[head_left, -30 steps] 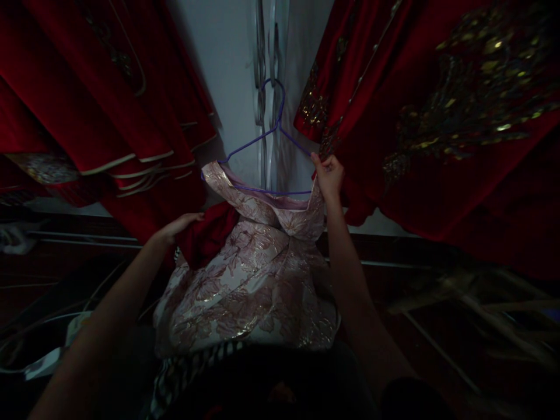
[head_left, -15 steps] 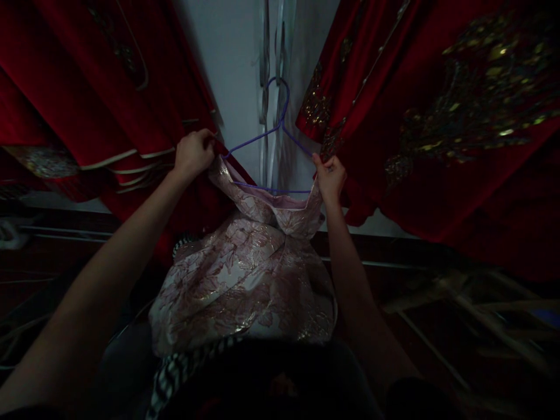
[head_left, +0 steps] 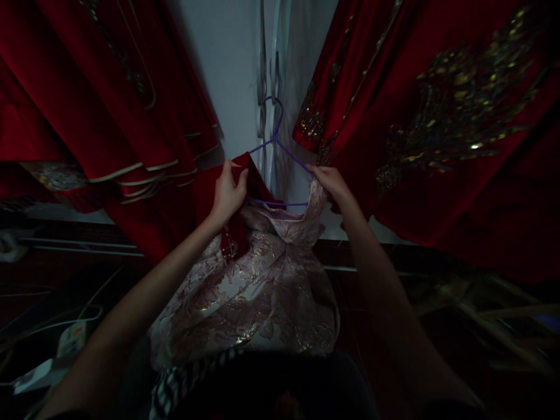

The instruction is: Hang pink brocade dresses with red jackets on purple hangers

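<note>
A pale pink brocade dress (head_left: 258, 291) with a gold floral pattern hangs on a thin purple wire hanger (head_left: 276, 134), whose hook sits over a rail against a white wall. My left hand (head_left: 228, 195) is closed on a piece of red fabric (head_left: 245, 192) at the dress's left shoulder. My right hand (head_left: 330, 181) pinches the dress's right shoulder where it meets the hanger's end. The dress skirt drapes down toward my body.
Red velvet garments (head_left: 109, 105) with pale trim hang at the left. Red garments with gold embroidery (head_left: 450, 111) hang at the right. A white power strip (head_left: 72, 338) and cables lie on the dark floor at lower left. The room is dim.
My left hand went from low beside the dress up to its left shoulder, then inward, now gripping red fabric there. The hanger and dress sit slightly lower in view. My right hand stayed at the right shoulder.
</note>
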Demonstrator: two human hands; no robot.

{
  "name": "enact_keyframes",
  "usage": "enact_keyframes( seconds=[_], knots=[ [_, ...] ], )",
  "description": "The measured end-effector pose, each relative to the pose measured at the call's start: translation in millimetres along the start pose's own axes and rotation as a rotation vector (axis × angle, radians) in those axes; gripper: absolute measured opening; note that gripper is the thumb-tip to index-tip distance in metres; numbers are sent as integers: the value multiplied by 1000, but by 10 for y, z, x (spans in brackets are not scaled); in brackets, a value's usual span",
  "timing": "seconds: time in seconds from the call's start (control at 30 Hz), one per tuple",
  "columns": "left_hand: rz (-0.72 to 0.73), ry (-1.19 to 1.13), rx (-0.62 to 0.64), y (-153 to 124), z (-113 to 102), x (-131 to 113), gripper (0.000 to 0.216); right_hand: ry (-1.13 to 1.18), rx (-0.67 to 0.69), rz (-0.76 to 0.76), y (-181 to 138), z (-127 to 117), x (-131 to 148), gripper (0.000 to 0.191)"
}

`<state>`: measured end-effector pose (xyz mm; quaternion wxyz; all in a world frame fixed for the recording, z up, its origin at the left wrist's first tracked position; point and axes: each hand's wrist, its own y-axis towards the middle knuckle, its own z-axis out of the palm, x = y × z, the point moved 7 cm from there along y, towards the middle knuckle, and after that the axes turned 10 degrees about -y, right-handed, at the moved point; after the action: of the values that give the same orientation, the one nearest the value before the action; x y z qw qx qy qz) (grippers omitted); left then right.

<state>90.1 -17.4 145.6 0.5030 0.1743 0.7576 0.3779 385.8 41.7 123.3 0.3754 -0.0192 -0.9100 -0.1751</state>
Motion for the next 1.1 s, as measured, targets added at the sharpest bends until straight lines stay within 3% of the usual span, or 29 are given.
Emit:
enact_keyframes(
  seconds=[0.1, 0.17, 0.23, 0.33, 0.4, 0.5, 0.63, 0.77, 0.97, 1.1],
  knots=[
    [6, 25, 35, -53, -88, 52, 24, 16, 612, 107, 227, 229, -13, 41],
    [-23, 48, 90, -11, -109, 114, 25, 12, 939, 143, 194, 433, 64, 36],
    [-61, 107, 145, 69, -131, 185, 26, 22, 1122, 124, 81, 672, 197, 35],
    [-35, 262, 176, 189, -197, 225, 30, 32, 1190, 61, -129, 1014, 386, 38],
    [48, 338, 200, 222, -203, 193, 30, 20, 1220, 44, -265, 1135, 453, 39],
    [137, 386, 259, 199, -124, 175, 26, -42, 1198, 51, -337, 1069, 481, 39],
    [96, 409, 333, 226, 26, 300, 25, -134, 1180, -9, -366, 852, 562, 37],
    [64, 424, 416, 338, 82, 389, 27, -183, 1164, -71, -440, 834, 659, 35],
    [135, 505, 404, 300, 72, 315, 29, -155, 938, -236, -320, 894, 731, 30],
    [177, 470, 312, 213, 65, 327, 32, -133, 606, -282, -33, 814, 666, 30]
  ],
)
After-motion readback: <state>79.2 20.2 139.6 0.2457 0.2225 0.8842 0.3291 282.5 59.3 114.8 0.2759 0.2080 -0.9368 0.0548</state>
